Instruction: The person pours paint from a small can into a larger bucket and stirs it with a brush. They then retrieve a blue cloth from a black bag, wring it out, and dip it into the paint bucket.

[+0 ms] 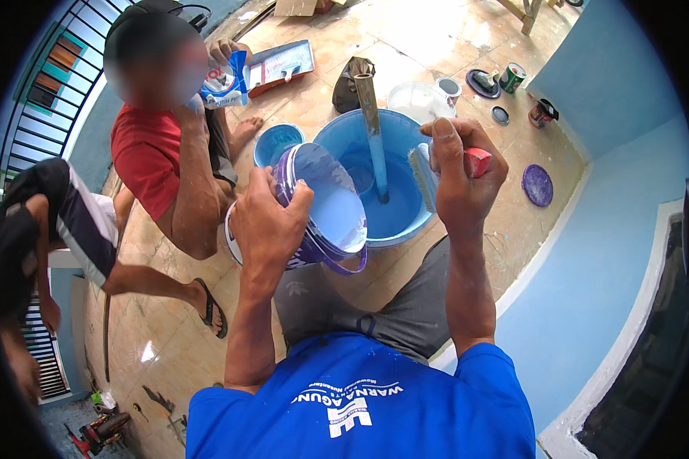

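My left hand grips the rim of a purple paint bucket, which is tilted toward the large tub. Pale blue paint lies inside it and coats its inner wall. In my right hand is a paintbrush; its red handle end shows beside my palm, and its bristles hang by the tub's right rim. The large blue tub stands in front of me with blue paint in it. A paint-smeared stick leans upright in the tub.
A person in a red shirt crouches at left, holding a blue and white packet. Another person stands farther left. Around the tub are a small blue bucket, a paint tray, cans and a purple lid. A blue wall rises at right.
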Motion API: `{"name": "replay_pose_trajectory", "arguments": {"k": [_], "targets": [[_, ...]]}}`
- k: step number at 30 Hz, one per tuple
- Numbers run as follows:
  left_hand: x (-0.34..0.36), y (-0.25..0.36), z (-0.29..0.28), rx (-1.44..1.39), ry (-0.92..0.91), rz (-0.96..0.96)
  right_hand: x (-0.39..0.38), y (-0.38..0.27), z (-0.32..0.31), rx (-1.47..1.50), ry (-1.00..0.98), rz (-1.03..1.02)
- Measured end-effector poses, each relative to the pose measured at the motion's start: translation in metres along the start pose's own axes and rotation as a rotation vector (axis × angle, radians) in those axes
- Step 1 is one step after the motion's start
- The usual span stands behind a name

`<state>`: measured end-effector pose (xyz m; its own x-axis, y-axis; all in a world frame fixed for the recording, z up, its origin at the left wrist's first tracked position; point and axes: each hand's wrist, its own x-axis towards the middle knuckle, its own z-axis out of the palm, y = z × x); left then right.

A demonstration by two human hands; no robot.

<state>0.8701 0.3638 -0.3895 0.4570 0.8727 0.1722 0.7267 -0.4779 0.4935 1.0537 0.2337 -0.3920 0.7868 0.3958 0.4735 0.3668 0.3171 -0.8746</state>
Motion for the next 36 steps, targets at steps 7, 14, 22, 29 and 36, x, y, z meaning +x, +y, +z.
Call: {"name": "replay_pose_trajectory", "arguments": {"k": [7, 14, 22, 29, 36], "targets": [[0.004, 0.009, -0.002, 0.053, -0.060, -0.008, -0.009, 0.023, -0.005, 0.050, 0.058, 0.116], [0.005, 0.016, -0.001, 0.075, -0.058, 0.021, -0.014, 0.032, -0.009, 0.022, 0.071, 0.128], [0.005, 0.022, 0.004, 0.088, -0.059, 0.081, -0.015, 0.036, -0.011, 0.032, 0.079, 0.091], [0.007, 0.028, 0.008, 0.118, -0.089, 0.103, -0.015, 0.041, -0.014, 0.063, 0.080, 0.143], [0.007, 0.038, 0.014, 0.196, -0.107, 0.154, -0.015, 0.045, -0.012, 0.034, 0.085, 0.112]]}}
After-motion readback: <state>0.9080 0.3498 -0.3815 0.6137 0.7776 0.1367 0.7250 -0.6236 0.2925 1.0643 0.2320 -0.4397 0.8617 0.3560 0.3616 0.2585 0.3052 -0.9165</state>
